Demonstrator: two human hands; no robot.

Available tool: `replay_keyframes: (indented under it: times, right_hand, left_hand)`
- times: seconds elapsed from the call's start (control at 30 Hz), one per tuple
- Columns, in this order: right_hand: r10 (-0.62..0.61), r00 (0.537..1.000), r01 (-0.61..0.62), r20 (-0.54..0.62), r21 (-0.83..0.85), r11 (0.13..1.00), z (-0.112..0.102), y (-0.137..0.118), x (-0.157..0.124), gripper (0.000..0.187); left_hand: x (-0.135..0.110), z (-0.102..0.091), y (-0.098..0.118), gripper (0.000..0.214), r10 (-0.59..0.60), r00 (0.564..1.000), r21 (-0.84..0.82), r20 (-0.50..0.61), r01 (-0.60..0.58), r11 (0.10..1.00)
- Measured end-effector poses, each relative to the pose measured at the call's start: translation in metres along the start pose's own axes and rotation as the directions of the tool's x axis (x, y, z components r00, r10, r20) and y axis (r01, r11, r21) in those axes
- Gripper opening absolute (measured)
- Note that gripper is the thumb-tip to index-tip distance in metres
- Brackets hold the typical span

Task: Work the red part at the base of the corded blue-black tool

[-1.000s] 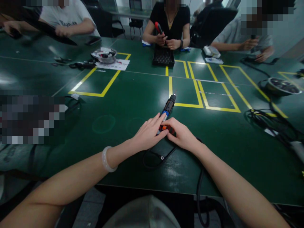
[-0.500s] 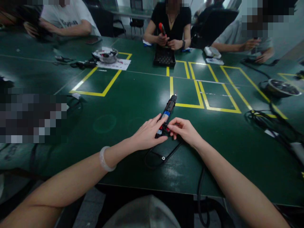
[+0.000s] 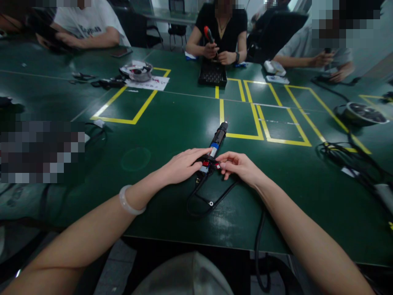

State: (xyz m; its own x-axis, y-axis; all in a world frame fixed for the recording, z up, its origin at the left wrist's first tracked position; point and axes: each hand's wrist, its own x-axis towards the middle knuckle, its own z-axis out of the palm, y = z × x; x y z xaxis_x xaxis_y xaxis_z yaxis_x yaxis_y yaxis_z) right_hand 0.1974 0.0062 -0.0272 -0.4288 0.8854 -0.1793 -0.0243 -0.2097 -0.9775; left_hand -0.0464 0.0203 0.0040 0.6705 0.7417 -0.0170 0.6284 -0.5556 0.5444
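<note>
While the left hand (image 3: 182, 166) lay outstretched against the electric screwdriver (image 3: 219, 137) on the counter (image 3: 172, 127), the right hand (image 3: 239, 167) pinched a small red connector (image 3: 218, 166); a hard tug could have skewed the screwdriver.

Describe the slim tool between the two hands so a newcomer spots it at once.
Start with the green table and find the left hand and right hand near its front edge. Between them lies a slim, screwdriver-shaped tool, tip pointing away from the person. Its blue band sets it apart from the plain black cable looping nearby.
</note>
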Motion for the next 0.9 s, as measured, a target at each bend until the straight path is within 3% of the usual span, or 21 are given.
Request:
replay_keyframes:
  times: [0.2,0.63,0.9]
  right_hand:
    - [-0.01,0.999,0.009,0.042,0.027,1.0,0.002,-0.0028,-0.0014,0.031]
    - [0.109,0.988,-0.107,0.111,-0.03,0.994,-0.0003,-0.0055,-0.0038,0.035]
    - [0.116,0.985,-0.114,0.127,-0.029,0.993,0.0028,-0.0101,-0.0061,0.034]
  left_hand:
    - [-0.0012,-0.0061,-0.0085,0.067,0.084,0.995,0.055,0.047,-0.087,0.995]
    - [-0.0024,-0.0036,-0.0082,0.065,0.078,0.996,0.086,0.045,-0.082,0.993]
    - [-0.0024,-0.0026,-0.0065,0.064,0.065,0.997,0.084,0.04,-0.069,0.994]
